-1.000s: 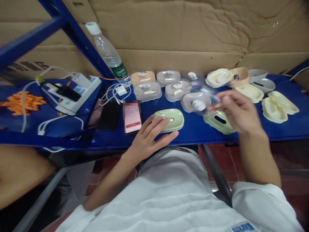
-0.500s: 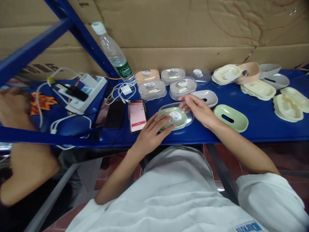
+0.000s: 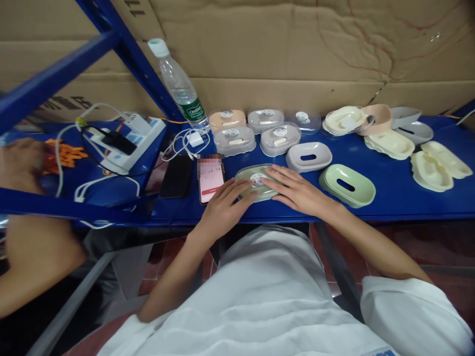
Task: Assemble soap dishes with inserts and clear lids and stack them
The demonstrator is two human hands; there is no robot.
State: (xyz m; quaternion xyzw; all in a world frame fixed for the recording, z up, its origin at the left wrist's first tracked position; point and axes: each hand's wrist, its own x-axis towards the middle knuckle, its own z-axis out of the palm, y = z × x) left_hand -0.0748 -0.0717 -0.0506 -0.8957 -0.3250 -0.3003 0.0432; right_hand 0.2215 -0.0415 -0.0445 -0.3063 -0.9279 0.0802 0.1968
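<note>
A green box under a clear lid (image 3: 260,194) with a round white label lies near the front edge of the blue table. My left hand (image 3: 226,202) rests on its left side, fingers spread. On the right side of the lid lies my right hand (image 3: 295,190), its fingers stretched out flat. To the right sits an open green oval holder (image 3: 348,185) with a dark slot, and behind it a pale grey one (image 3: 308,156). Several lidded boxes, one of them peach (image 3: 227,120), are grouped behind my hands.
A phone (image 3: 211,180) lies left of my left hand, beside a dark phone (image 3: 176,175). A water bottle (image 3: 181,89) stands at the back by the blue frame. Cream trays (image 3: 432,170) lie at the right. At far left, another person's hand (image 3: 20,158) is near orange pieces.
My right hand has come down from the lid's right rim and now lies flat over the top. The lidded green box has shifted slightly left.
</note>
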